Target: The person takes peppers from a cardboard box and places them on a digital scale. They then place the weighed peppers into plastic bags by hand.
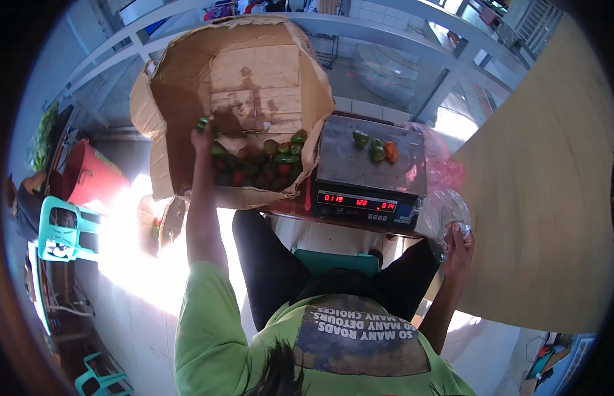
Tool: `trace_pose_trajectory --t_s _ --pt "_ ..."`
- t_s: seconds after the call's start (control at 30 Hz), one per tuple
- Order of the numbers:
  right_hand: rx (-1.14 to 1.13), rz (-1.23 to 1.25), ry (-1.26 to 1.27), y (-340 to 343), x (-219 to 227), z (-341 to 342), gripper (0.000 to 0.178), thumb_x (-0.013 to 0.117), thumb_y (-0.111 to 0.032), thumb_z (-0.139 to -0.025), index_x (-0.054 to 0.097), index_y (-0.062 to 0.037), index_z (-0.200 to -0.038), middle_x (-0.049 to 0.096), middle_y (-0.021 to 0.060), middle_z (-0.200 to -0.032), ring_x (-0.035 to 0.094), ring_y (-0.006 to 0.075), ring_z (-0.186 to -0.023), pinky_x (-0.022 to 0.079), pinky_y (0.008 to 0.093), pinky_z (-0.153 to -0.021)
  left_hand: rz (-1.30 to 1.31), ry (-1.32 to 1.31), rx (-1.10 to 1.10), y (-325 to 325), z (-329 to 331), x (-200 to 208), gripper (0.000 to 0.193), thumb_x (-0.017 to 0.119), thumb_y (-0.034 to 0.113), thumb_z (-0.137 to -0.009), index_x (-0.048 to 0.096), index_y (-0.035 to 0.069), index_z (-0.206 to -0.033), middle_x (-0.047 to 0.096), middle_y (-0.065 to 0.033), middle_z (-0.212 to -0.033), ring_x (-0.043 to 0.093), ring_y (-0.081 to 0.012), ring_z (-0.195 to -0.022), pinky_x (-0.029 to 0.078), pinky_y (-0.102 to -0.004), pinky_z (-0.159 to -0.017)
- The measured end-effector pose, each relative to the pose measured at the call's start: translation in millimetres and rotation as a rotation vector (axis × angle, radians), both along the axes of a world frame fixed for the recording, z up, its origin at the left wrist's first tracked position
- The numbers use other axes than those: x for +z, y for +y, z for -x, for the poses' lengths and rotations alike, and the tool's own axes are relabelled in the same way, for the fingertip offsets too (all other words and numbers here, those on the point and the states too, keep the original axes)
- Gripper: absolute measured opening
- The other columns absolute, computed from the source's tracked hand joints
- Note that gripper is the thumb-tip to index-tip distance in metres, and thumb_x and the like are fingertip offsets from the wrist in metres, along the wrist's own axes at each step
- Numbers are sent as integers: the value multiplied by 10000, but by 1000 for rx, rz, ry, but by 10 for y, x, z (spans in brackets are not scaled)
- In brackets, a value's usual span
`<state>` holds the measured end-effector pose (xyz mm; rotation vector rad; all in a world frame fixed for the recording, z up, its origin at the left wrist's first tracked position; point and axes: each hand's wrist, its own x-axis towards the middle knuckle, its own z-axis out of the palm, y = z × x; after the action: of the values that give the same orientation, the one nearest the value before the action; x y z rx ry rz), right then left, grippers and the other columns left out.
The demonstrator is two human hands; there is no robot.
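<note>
My left hand (201, 135) reaches over the left side of a cardboard box (254, 68), its fingers closed on a small green pepper (204, 123). Green and red peppers (267, 165) are heaped along the near side inside that box. To the right, several peppers (378, 153), green ones and an orange one, lie on the metal plate of a digital scale (340, 157) with a lit red display. Beside the scale's front right corner, my right hand (458, 244) pinches a clear plastic bag (445, 212).
Pink plastic bags (442, 162) lie against the scale's right side, next to a large wooden panel (544, 218). A metal railing (386, 26) runs behind the box. On the left are a red bucket (94, 173), a turquoise plastic stool (59, 228) and another person's arm (35, 181).
</note>
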<state>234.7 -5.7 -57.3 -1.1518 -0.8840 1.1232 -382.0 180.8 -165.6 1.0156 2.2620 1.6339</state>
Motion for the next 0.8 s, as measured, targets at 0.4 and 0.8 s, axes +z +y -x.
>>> trace_pose_trajectory --t_s 0.4,0.8 --pt "-230 -34 22 -116 17 -120 177 587 -215 -824 586 -46 -773 386 -63 -525 299 28 -460 216 212 -441 -303 286 -890 -1049 -2689 1959 303 639 151 -750 517 17 -994 541 -97 -973 561 -201 -860 437 -307 -729" --pt "-228 -54 59 -220 -31 -268 180 592 -228 -819 581 -54 -771 441 -49 -567 308 28 -479 221 199 -462 110 341 -1285 -44 -3720 300 418 685 272 -679 537 -38 -917 514 -142 -999 522 -336 -914 420 -377 -772"
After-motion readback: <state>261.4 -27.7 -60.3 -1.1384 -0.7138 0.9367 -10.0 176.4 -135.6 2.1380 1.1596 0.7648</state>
